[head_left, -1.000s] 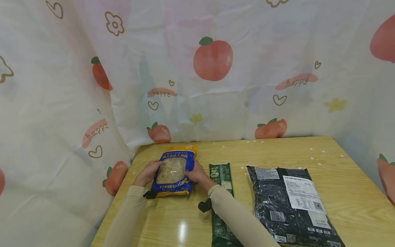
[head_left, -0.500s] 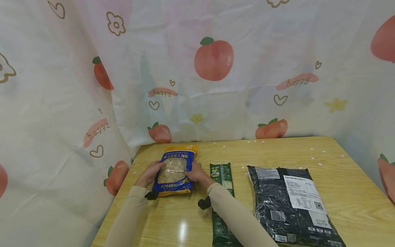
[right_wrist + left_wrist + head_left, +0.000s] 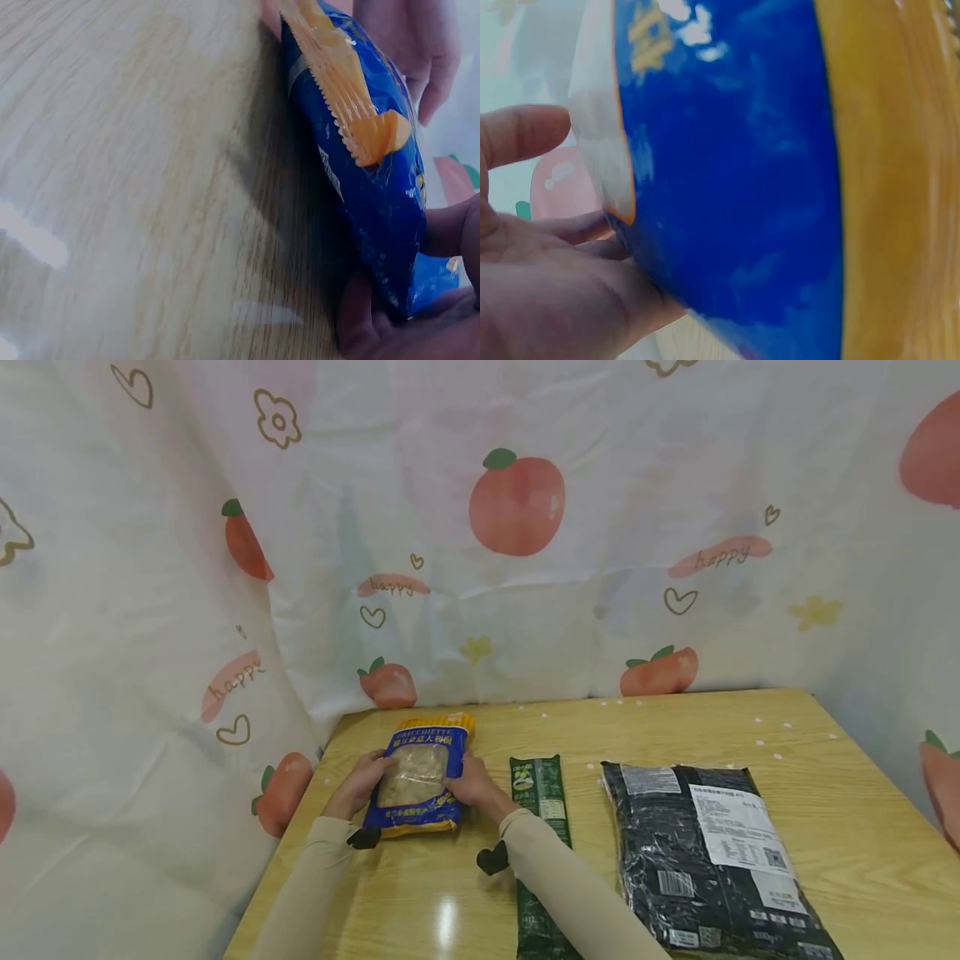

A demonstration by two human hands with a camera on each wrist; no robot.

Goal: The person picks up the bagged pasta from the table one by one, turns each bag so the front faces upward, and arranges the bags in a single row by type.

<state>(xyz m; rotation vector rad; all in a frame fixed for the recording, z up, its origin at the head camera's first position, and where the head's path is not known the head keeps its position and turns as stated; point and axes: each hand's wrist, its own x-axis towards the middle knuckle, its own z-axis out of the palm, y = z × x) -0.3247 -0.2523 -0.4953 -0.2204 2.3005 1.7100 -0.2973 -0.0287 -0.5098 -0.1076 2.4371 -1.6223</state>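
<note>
A blue and yellow bag of orecchiette pasta (image 3: 414, 775) is at the left of the table, its clear window facing up. My left hand (image 3: 360, 783) grips its left edge, thumb on top. On the opposite edge, my right hand (image 3: 477, 783) holds it with the thumb over the front. The left wrist view is mostly filled by the bag (image 3: 735, 172), with fingers (image 3: 592, 225) reaching under it. From the right wrist, the bag's crimped yellow end (image 3: 349, 97) shows close above the wood; whether its underside touches is hard to tell.
A narrow dark green packet (image 3: 536, 893) lies lengthwise right of the bag, partly under my right forearm. Farther right is a large black plastic package (image 3: 660, 835) with white labels. A fruit-printed curtain (image 3: 585, 610) hangs behind the wooden table (image 3: 397, 902).
The pasta bag has shifted slightly left, with both hands still gripping its sides. The green packet and black package stay in place.
</note>
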